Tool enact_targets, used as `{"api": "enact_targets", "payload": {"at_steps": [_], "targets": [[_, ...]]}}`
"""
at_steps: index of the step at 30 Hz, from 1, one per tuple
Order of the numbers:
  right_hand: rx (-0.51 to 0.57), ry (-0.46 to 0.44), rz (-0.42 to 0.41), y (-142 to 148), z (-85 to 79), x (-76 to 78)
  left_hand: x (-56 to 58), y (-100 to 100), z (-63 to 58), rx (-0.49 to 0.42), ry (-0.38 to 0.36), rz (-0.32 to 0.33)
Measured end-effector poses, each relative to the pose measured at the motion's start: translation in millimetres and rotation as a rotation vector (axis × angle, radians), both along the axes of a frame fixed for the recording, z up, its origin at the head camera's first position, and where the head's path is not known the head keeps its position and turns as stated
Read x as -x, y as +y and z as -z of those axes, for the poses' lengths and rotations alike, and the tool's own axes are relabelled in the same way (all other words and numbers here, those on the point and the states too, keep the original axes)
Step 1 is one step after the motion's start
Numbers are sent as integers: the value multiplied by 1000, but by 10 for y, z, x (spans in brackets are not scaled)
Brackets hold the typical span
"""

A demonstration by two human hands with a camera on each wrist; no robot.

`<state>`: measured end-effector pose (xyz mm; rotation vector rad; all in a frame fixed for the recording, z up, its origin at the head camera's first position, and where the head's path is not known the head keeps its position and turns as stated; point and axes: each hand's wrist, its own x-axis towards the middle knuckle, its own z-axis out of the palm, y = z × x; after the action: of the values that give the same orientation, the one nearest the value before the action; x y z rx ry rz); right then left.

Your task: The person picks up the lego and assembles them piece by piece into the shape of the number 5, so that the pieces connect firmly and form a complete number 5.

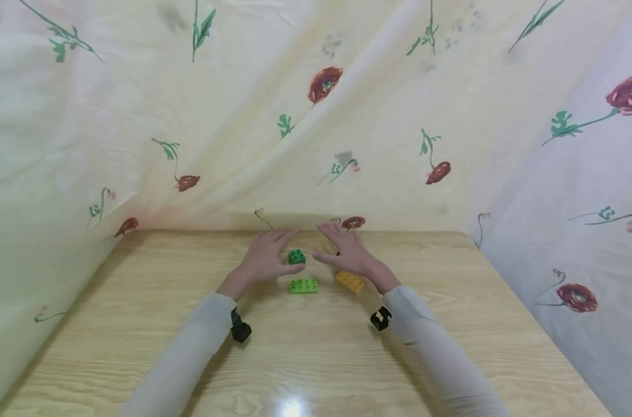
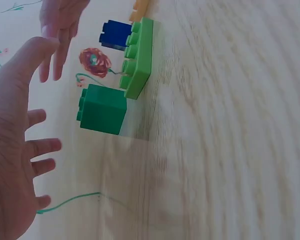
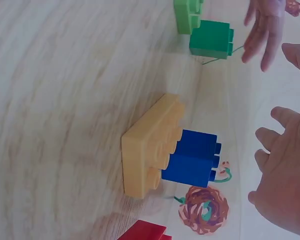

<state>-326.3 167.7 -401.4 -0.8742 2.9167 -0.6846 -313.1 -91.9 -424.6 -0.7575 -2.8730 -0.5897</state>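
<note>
So nearest to us is a wood-grain table point(image 1: 305, 353) with a bright patch of glare at its near edge. Two pale sleeves point(image 1: 177, 359) come in from the near left and near right, each with a small black gadget point(image 1: 241, 330) at the wrist.

A bit farther in, around the middle, there's a flat lime green brick point(image 1: 303, 286), studs up. Just right of it and turned at an angle is an orange brick point(image 1: 349, 282), also studs up. The right wrist view catches a red brick point(image 3: 145, 231) too, to the right of the orange one, but it's cut off by the frame.

Over all that, the left hand point(image 1: 266, 258) hovers on the left and the right hand point(image 1: 349, 249) on the right, both above the bricks. On each one the fingers are extended and spread a little, thumb held out to the side, and the two thumbs point in toward each other.

Far side of the lime piece is a dark green brick point(image 1: 297, 257), showing between the left hand's thumb and fingers. A blue brick point(image 3: 190, 157) sits beyond the orange one; can't tell if they touch. Farthest back hangs a cream cloth point(image 1: 232, 116) with red flowers.
</note>
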Motion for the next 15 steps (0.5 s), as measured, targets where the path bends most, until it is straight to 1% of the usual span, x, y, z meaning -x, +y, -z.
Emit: {"api": "enact_targets", "payload": {"at_steps": [4,8,10,12,15], "targets": [[91,-67,-31,18,-15,-38,-64,-68,8,-137,-60,31],[168,-143,-51,16,-10,-90,-140,-107,18,-250,-84,84],[201,-178,-53,-3,-17,-120,-179,-112,19,-280,-100,103],[232,-202,-56,-36,-23,-138,-224,-114,17,-293,-132,100],[276,-207,-94,-106,-29,-141,-275,-113,22,-289,-194,87]]}}
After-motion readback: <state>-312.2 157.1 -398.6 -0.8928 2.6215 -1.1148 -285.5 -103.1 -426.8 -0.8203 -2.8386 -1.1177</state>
